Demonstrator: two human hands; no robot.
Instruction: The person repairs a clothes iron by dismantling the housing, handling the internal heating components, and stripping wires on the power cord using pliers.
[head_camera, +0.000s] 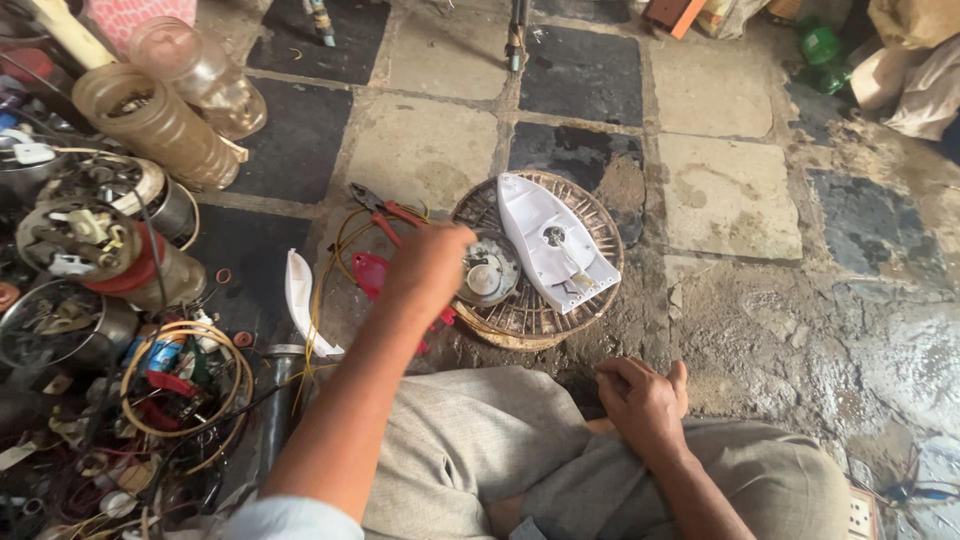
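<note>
Two bare hands are in view: the left hand, fingers curled but gripping nothing discernible, hovers beside the round metal mechanism on the woven wicker tray, while the right hand rests loosely closed, empty, on the knee.

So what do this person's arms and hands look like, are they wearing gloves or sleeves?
No gloves: the left hand and the right hand are both bare, with no ring, watch or bracelet in view. The forearms are bare too. A pale, light blue sleeve shows on the left upper arm at the frame's bottom edge.
</note>
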